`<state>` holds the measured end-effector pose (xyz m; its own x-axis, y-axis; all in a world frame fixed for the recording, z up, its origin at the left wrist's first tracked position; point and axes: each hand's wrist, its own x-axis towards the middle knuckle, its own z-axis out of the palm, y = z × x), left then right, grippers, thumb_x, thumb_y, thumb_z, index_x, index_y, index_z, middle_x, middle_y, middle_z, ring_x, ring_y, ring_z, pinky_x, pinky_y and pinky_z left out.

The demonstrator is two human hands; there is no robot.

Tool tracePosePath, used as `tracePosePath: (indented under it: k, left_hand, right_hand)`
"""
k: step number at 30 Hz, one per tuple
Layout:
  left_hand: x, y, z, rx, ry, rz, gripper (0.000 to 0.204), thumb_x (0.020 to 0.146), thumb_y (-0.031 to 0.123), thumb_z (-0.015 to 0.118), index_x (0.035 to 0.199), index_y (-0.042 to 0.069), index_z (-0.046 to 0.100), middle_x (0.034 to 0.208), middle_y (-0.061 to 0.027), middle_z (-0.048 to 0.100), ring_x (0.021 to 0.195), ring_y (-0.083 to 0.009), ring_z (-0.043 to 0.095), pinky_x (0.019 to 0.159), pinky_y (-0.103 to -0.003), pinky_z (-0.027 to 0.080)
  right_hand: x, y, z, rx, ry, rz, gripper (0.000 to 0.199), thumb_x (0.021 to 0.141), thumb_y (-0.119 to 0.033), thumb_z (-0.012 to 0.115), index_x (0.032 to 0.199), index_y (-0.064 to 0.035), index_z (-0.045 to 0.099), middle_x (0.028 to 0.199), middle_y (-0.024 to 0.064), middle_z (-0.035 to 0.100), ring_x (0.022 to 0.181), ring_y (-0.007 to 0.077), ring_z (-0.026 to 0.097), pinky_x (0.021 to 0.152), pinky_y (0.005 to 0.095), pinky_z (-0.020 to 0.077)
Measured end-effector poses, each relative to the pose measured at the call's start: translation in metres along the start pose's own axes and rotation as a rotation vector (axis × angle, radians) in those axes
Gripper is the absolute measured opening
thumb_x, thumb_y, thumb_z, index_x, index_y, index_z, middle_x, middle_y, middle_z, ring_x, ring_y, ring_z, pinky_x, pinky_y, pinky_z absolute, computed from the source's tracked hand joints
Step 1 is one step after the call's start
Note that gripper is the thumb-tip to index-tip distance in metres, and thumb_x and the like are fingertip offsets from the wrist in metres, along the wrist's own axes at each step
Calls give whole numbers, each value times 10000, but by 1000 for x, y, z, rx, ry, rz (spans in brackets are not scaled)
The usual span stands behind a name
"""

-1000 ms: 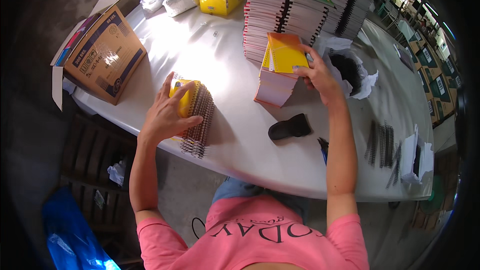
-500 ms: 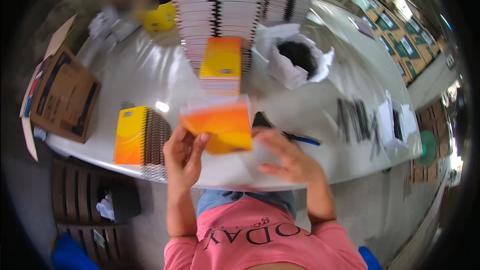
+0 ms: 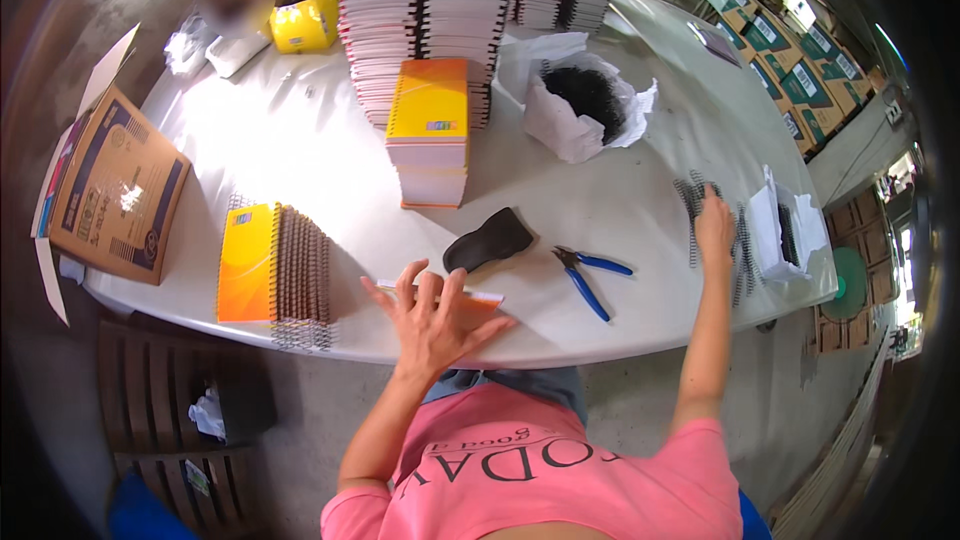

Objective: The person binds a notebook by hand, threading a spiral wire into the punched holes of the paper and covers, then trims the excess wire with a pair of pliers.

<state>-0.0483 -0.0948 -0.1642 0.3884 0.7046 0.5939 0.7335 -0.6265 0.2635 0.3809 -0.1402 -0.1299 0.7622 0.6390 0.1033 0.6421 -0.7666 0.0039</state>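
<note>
My left hand is spread over an orange notebook or cover lying near the table's front edge. Its fingers are stretched out, and they hide much of the piece. At the right, my right hand reaches down onto a row of dark spiral binding coils, its fingers closed together at one of them; the grip itself is partly hidden. Between the hands rest blue-handled cutting pliers, jaws toward the far side, and a black curved block.
Yellow-orange coil-bound notebooks are piled at left, by an open cardboard box. A yellow-topped stack stands before tall notebook piles. Paper-lined containers of black coils sit behind and at right.
The orange piece, held up in my left hand before, now lies on the table under that hand. My right hand has moved right, from beside it to the coils.
</note>
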Motion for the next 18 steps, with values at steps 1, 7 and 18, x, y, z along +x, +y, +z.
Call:
tracePosePath:
  k: [1,7,18]
  left_hand:
    - [1,2,11,11,65,-32,529,633,583,730,893,148,580,927,-49,505,1068,-259,468,973,-681,128]
    - [8,7,18,81,192,-64,454,550,501,777,749,163,549,930,-36,477,993,-267,420,833,-517,279]
    - [8,2,16,3,136,-69,418,598,507,745,793,183,568,943,0,498,990,-229,464,846,-582,268]
  right_hand:
    - [-2,1,-2,-5,124,-95,414,879,-77,508,1292,-70,486,1158,174,574,1041,338,553,900,429,450]
    - [-54,-50,-49,468,195,-348,332,927,-113,528,1256,-106,570,976,118,594,860,265,575,813,347,460]
    - [-181,-158,-27,1162,-148,-847,210,784,-58,697,991,-86,704,878,73,636,734,207,593,684,308,481]
